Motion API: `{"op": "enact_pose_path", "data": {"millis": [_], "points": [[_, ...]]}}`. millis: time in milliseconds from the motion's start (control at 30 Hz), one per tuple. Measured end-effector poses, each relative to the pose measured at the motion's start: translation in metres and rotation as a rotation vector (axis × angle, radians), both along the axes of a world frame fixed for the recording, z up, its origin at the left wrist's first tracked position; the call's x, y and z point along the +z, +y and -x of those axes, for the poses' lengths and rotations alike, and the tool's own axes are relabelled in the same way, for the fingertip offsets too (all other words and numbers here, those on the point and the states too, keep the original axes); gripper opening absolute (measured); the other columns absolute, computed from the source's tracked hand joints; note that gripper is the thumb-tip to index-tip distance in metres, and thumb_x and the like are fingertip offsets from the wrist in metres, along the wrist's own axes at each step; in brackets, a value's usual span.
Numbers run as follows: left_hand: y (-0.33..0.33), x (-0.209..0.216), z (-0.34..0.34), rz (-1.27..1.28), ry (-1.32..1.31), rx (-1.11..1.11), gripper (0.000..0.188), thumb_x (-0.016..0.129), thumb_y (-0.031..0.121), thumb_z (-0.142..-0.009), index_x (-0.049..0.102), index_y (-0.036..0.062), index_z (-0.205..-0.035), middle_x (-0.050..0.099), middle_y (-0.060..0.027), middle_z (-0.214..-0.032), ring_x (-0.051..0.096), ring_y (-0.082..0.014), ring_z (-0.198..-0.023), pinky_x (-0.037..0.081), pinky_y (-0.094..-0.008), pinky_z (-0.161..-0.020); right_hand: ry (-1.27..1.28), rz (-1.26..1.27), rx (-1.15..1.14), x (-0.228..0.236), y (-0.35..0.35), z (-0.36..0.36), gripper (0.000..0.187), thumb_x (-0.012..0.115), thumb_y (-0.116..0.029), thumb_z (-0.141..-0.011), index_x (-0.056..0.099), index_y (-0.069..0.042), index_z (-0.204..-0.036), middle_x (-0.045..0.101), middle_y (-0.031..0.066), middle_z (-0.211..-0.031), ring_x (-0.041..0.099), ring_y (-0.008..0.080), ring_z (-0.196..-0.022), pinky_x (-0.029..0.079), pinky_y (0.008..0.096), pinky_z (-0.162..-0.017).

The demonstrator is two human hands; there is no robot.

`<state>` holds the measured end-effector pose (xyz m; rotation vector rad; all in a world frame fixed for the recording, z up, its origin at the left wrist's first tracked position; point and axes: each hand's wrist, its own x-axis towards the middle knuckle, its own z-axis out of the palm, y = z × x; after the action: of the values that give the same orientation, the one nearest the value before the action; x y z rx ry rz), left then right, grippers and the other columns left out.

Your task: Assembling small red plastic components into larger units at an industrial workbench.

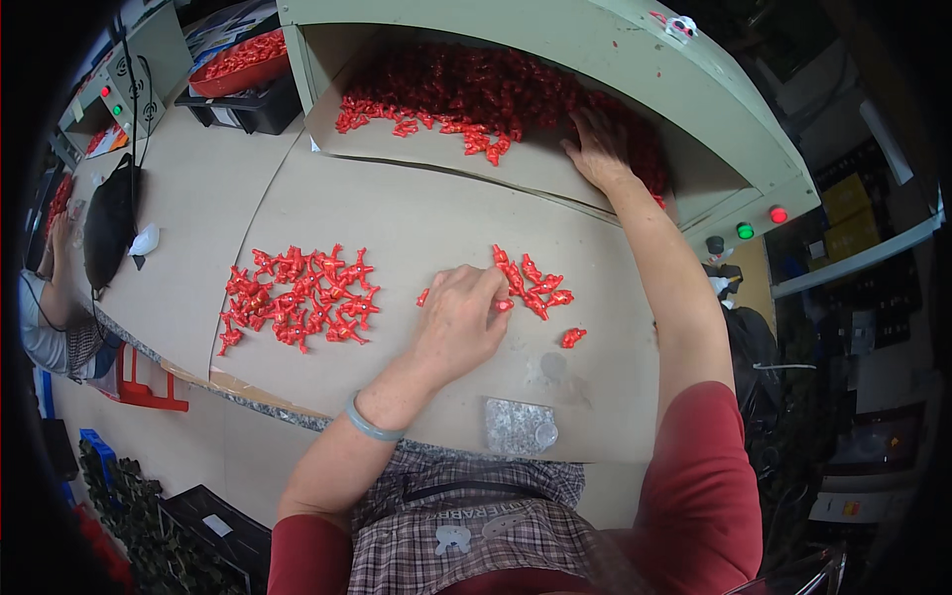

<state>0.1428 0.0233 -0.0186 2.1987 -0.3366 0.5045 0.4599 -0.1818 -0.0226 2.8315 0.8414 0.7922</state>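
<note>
My left hand [458, 317] is closed over the middle of the table, its fingertips pinching a small red plastic figure [504, 305]. Just beyond those fingertips lies a loose group of similar red figures [535, 283], with a single one [573, 338] nearer to me. My right hand [600, 151] reaches into the cabinet's opening, its fingers apart and touching the edge of a large heap of red figures [466, 84]. Whether it has hold of any piece cannot be made out. To the left, a spread-out cluster of red figures [297, 297] lies on the table.
The pale green cabinet [555, 28] spans the far side, with green and red buttons at its right end. A clear plastic block [520, 426] lies near the front edge. A red bowl [238, 67] of pieces sits on a black bin [260, 107]. Another person [55, 307] sits far left.
</note>
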Motion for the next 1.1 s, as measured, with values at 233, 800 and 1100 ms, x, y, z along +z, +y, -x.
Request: {"op": "enact_pose_path", "data": {"millis": [233, 800, 1100], "points": [[0.002, 0.000, -0.001, 0.019, 0.009, -0.019, 0.023, 0.071, 0.003, -0.076, 0.053, 0.0073, -0.090, 0.061, -0.0069, -0.083, 0.060, -0.0273, -0.086, 0.043, -0.0414, -0.082, 0.183, -0.130, 0.003, 0.003, 0.004, -0.008, 0.051, 0.061, -0.039, -0.092, 0.050, -0.012, -0.134, 0.051, 0.0164, -0.136, 0.047, 0.0353, -0.127, 0.036, 0.0467, -0.109], [0.000, 0.003, -0.001, 0.013, -0.007, -0.043, 0.024, 0.073, 0.003, -0.076, 0.054, 0.0073, -0.091, 0.061, -0.0075, -0.080, 0.061, -0.0276, -0.083, 0.044, -0.0407, -0.084, 0.092, -0.036, 0.062, 0.005, 0.008, 0.000, 0.041, 0.058, -0.044, -0.094, 0.057, -0.013, -0.120, 0.056, 0.0127, -0.124, 0.052, 0.0333, -0.115, 0.044, 0.0468, -0.098], [0.000, -0.001, -0.004, 0.020, -0.025, -0.053, 0.023, 0.069, 0.004, -0.078, 0.051, 0.0072, -0.090, 0.060, -0.0079, -0.080, 0.059, -0.0282, -0.084, 0.042, -0.0415, -0.079, 0.057, 0.095, 0.099, 0.007, 0.008, -0.006, 0.027, 0.058, -0.037, -0.094, 0.058, -0.013, -0.107, 0.062, 0.0105, -0.109, 0.059, 0.0305, -0.106, 0.053, 0.0461, -0.084]]}}
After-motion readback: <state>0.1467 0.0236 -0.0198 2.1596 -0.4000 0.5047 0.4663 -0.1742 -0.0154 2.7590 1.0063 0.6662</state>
